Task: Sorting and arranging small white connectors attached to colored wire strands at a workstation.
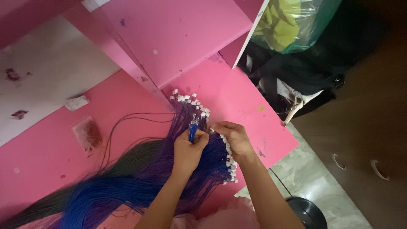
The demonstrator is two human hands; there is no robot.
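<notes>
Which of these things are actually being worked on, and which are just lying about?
In use:
left hand, gripping a few blue wires
right hand, on the white connectors
big bundle of blue and purple wires

Lying about:
small plastic packet on the pink table
crumpled white scrap
plastic bag
dark bowl on the floor

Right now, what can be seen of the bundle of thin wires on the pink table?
The wire bundle is a thick sheaf of thin insulated strands, blue, purple and some dark green, lying across the pink table. It fans out toward small white connectors at the ends. The left hand pinches a small tuft of blue ends upright; the right hand rests on a connector row. A few loose strands loop out to the side.
</notes>
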